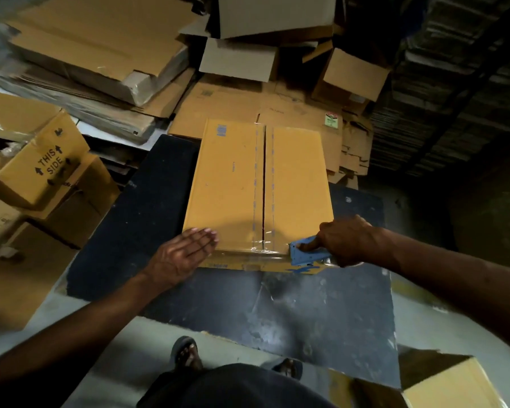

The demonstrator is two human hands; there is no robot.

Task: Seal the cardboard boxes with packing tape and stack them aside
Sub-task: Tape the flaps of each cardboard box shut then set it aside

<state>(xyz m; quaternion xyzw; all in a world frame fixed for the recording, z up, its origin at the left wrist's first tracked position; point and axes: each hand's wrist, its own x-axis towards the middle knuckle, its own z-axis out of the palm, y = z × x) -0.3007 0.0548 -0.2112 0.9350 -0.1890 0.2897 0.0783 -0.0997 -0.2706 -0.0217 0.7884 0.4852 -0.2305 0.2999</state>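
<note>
A yellow-brown cardboard box [233, 184] lies flat on a dark table [306, 313], its two top flaps meeting along a centre seam covered by clear tape. My left hand [183, 254] rests flat, fingers together, on the box's near left corner. My right hand [342, 241] grips a blue tape dispenser [304, 254] pressed against the box's near right edge, where clear tape runs along the front edge.
Flattened cardboard sheets [100, 54] pile up at the back left. Boxes marked "THIS SIDE" [42, 166] stand at the left. An open box [448, 384] sits at the lower right. Dark stacks [454, 69] rise at the right. Sandalled feet [186, 354] show below the table edge.
</note>
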